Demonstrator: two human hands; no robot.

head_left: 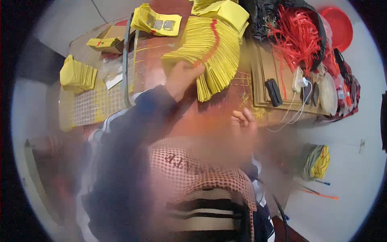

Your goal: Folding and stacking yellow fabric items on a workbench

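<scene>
A long fanned stack of yellow folded papers (219, 52) curves across the red-brown table, with a red stripe running over its edges. My left hand (183, 78) grips the near left end of this stack, its thumb and fingers on the papers. Apart from the stack, at the table's front edge, is my right hand (245, 123). Its fingers are curled together; the lower part is blurred, and I cannot see what, if anything, is inside. Beyond my left hand lies a smaller bundle of yellow papers (171, 25) with silver patches on top.
At left, another yellow bundle (78, 74) stands near an open carton (115, 34) and a grey metal bar (128, 60). Flat cardboard (260, 76) at right carries a black case (274, 92) and white cable; red plastic strands (296, 34) and a red basin (338, 28) sit behind.
</scene>
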